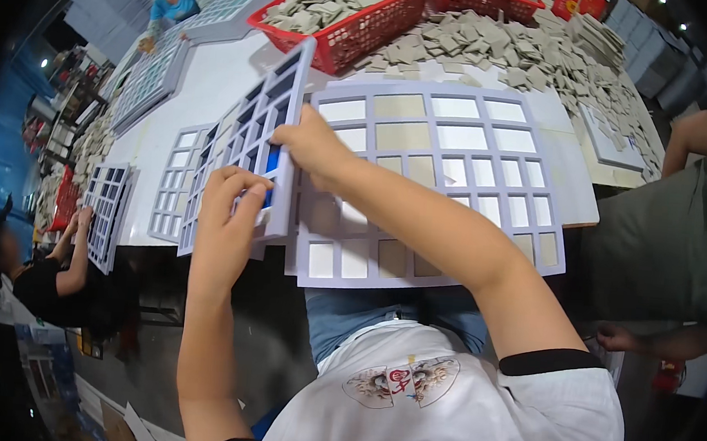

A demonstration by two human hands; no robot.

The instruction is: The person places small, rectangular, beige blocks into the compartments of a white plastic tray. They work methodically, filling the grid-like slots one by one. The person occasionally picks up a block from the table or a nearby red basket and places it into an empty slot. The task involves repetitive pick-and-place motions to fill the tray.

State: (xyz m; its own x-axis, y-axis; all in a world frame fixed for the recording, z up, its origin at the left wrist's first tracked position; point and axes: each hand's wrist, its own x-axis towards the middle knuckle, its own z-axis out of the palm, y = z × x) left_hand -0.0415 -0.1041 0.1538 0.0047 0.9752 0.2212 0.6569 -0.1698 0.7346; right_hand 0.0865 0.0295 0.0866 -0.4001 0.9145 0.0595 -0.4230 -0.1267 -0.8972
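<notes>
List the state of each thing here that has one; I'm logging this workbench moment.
left hand: gripping the raised grid frame
right hand: gripping the same frame
raised grid frame: tilted up off the table, cells empty
flat grid frame: lying flat, cells partly filled with tiles
red basket: full of tiles

Single head-mounted fisheye view, looking steeply down and forward, close over the white work table [207,87].

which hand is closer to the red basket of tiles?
Right. The right hand grips the raised grid frame partway up, just below the red basket. The left hand holds the frame's lower edge, farther down toward the person.
</notes>
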